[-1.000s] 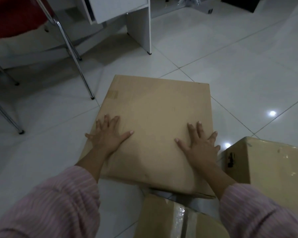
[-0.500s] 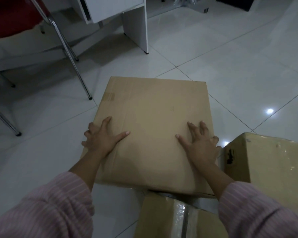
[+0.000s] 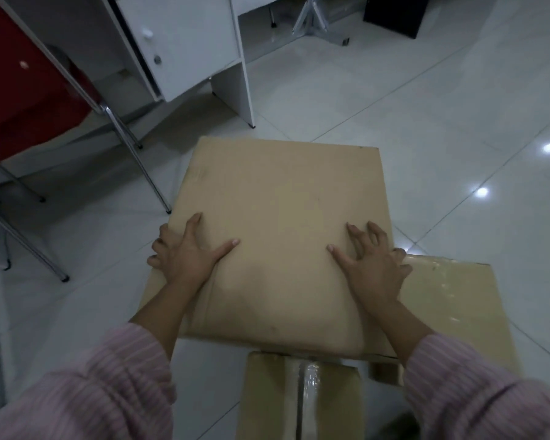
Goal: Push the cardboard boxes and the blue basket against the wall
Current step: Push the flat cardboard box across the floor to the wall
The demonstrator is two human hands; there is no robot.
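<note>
A large plain cardboard box [image 3: 283, 211] stands on the white tiled floor in the middle of the view. My left hand [image 3: 186, 252] clasps its left top edge, fingers curled over the side and thumb flat on top. My right hand [image 3: 373, 265] does the same at the right top edge. A second cardboard box [image 3: 458, 312] with shiny tape sits to the right, close behind the large one. A third, taped box [image 3: 302, 398] lies at the bottom of the view, just in front of me. No blue basket is in view.
A white desk cabinet [image 3: 185, 49] with a side panel [image 3: 235, 74] stands ahead of the large box. A red chair [image 3: 23, 90] with metal legs [image 3: 134, 160] is at the left. A chair base [image 3: 318, 20] and a dark object [image 3: 394, 11] sit farther back.
The large box has slid forward toward the white desk. Both hands shifted outward from flat on the lid to its side edges. The right-hand box now lies closer behind it.
</note>
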